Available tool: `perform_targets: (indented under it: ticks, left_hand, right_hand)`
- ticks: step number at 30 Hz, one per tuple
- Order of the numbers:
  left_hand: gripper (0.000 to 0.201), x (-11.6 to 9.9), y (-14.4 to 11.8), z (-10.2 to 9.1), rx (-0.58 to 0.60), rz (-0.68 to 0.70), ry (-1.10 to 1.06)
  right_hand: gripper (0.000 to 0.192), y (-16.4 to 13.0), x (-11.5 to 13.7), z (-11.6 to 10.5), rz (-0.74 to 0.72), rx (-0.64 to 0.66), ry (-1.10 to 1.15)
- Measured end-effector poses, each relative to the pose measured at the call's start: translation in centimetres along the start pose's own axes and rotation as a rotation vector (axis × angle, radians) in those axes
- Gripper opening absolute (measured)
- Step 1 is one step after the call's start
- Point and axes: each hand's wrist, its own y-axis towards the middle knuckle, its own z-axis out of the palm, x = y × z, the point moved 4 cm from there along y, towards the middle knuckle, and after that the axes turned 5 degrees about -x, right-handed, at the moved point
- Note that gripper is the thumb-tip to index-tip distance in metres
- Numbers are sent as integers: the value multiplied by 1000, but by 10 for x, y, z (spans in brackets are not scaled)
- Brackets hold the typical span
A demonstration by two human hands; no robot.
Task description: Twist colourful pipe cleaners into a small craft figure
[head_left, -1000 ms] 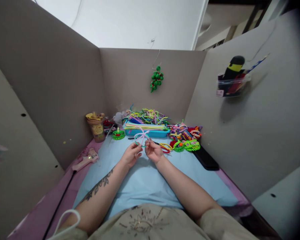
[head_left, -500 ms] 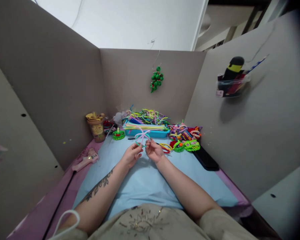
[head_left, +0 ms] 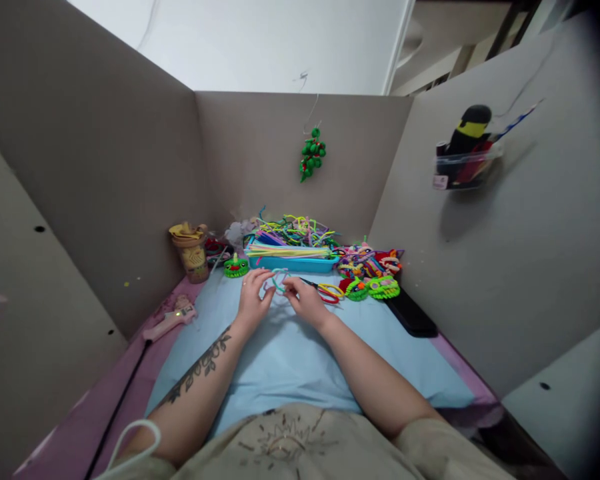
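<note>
On the light-blue worktop [head_left: 290, 360], just at 6 o'clock of the blue tray of pipe cleaners [head_left: 294, 263], both hands meet over a small pink-and-teal pipe-cleaner piece [head_left: 279, 281]. Left hand [head_left: 253, 298] and right hand [head_left: 305, 298] pinch it from either side with fingers pressed together. Scissors [head_left: 325, 291] lie just at 3 o'clock of the right hand.

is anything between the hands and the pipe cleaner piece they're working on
Nothing visible. The left hand and right hand both already touch the bent pipe cleaner piece over the blue mat. The scissors lie just beside the right hand, apart from the piece.
</note>
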Motion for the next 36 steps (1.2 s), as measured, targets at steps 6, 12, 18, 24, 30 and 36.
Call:
perform_targets:
  ticks: [6,12,18,24,30,36]
  left_hand:
    - [27,-7,-6,8,197,164,248]
    - [18,-8,-7,9,281,168,244]
    - [16,-1,-8,12,253,142,180]
    - [20,3,-9,18,242,146,100]
    - [16,7,-8,22,252,69,-26]
    - [19,13,-7,24,280,-63,-169]
  right_hand:
    - [26,-1,9,2,-87,99,-170]
    - [23,0,11,1,-117,107,-247]
    - [20,3,10,-1,-138,67,-265]
    - [19,4,7,-1,-152,12,-223]
    - [13,3,8,-2,-170,14,-186]
    - [15,2,7,-1,-197,-3,-137]
